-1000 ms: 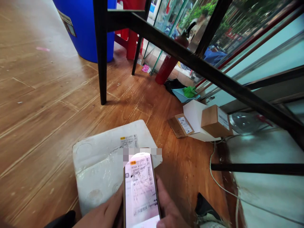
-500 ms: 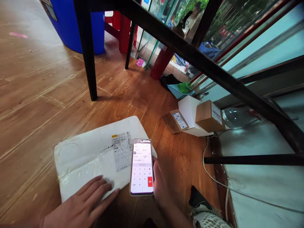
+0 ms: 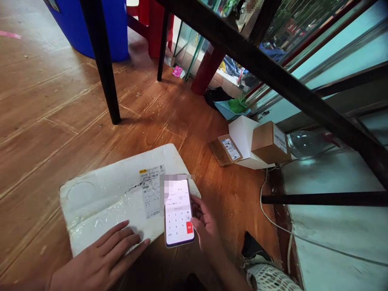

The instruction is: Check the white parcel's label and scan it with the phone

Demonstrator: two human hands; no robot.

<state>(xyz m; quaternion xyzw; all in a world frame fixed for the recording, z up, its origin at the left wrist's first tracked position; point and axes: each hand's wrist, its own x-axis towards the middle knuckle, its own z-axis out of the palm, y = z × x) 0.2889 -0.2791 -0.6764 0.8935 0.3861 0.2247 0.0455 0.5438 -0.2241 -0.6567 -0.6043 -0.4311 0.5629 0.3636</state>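
white package [image 3: 100, 202] lies before us on the wooden floor [image 3: 33, 165], left of centre in the lower half of the frame. at upper left we see a blue bin [image 3: 93, 32]. our left hand [image 3: 104, 252] rests flat on the package at lower left, thumb apart from the fingers. near the centre we see its label [image 3: 150, 198] (the small print is too blurred for us to read). just right, our phone [image 3: 178, 222] shows a keypad, clasped along its right edge by our right hand [image 3: 206, 226]. at right, a brown box [image 3: 268, 141] touches a white box [image 3: 242, 133].
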